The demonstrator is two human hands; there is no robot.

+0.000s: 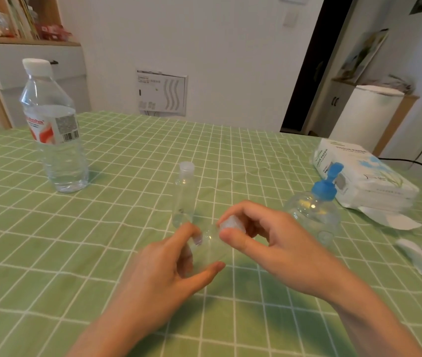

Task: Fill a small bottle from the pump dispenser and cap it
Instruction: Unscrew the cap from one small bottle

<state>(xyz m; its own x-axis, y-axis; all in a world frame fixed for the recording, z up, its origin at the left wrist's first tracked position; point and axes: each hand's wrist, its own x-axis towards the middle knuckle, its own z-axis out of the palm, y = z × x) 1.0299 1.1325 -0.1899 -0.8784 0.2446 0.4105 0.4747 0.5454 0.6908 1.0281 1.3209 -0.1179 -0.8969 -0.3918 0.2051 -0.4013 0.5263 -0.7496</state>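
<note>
Evidently the capping end of the job is being handled. The left hand (176, 276) is gripping the small bottle (211, 243), with finger and thumb curled round its clear body. It is holding the bottle tilted and seemingly just off the worktop (127, 155), left of the pump dispenser (312, 210) and nearer the person. The right hand (269, 240) is pinching the frosted cap (231, 226) at the bottle's neck, and its fingers (246, 212) are closing tightly on it together with the thumb. Whether the cap is being twisted off or on I cannot tell, and the motion blur is hiding any liquid inside. A second small bottle (184, 197) is standing upright and capped farther left of the dispenser, and a large water bottle (55, 130) is standing well apart beyond that. A tissue pack (364, 176) is lying just behind the dispenser. If the cap is coming off, the next move is likely calling for the open neck to be carried right, under the blue spout. One hand would be steadying the bottle upright while the other presses the pump head. If it is going on, it needs a square seat on the thread and a firm final twist, with the left hand bracing the thin, slippery body so nothing tips or spills.
</note>
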